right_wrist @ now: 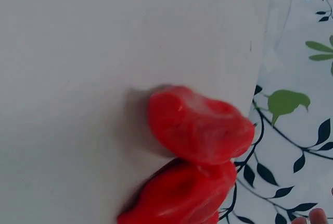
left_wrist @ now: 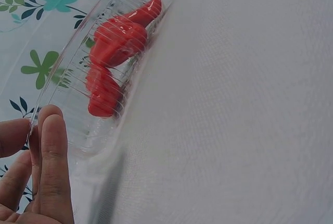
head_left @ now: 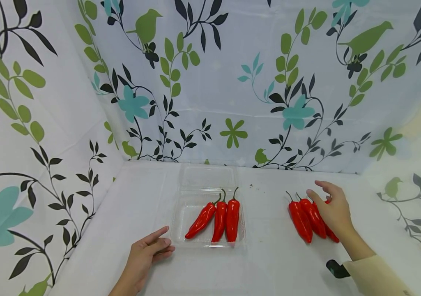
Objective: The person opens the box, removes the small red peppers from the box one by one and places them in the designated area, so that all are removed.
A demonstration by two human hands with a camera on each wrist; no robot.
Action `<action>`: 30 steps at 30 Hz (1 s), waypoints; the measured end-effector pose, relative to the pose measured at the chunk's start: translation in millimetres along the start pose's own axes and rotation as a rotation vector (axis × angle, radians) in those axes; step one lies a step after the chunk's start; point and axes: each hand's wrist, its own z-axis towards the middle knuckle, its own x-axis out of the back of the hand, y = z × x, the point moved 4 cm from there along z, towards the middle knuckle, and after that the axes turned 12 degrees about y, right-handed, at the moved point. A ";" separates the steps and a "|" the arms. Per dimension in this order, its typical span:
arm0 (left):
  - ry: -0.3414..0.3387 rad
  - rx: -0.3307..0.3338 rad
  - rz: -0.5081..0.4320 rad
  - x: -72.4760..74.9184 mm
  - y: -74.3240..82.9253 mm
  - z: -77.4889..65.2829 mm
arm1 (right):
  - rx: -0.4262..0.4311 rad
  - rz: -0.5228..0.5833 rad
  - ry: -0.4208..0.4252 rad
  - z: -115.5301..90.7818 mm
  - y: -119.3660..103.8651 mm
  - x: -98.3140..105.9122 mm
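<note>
Currently, your left hand point(head_left: 144, 255) pinches the clear plastic clamshell point(head_left: 186, 205) bearing three red chili peppers point(head_left: 220, 221); your right hand point(head_left: 335, 209), fingers parted, hangs over three matching chilies point(head_left: 300, 224).

Inscriptions: none that could be read, one small dark mark point(head_left: 407, 292) at the frame's bottom edge, on the sleeve point(head_left: 376, 276), was illegible

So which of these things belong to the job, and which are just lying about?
Likely the job:
- tray, left hand at its edge
- three packed peppers, inside it
- three loose peppers, right hand over them

Likely just around:
- patterned cloth
- black thing by the right sleeve, unclear what
</note>
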 end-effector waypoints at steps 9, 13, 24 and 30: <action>-0.007 -0.003 -0.002 -2.0 1.3 -1.5 | 0.003 0.136 -0.137 -13.7 -44.0 -20.8; -0.001 -0.001 0.000 -2.0 1.6 -1.8 | 0.013 0.177 -0.183 -18.4 -58.6 -33.2; 0.010 0.002 0.001 -2.3 1.6 -1.6 | 0.014 0.294 -0.243 -34.3 -106.0 -67.5; 0.017 -0.002 -0.007 -2.1 -0.2 0.0 | 0.037 0.374 -0.302 -44.2 -135.5 -82.2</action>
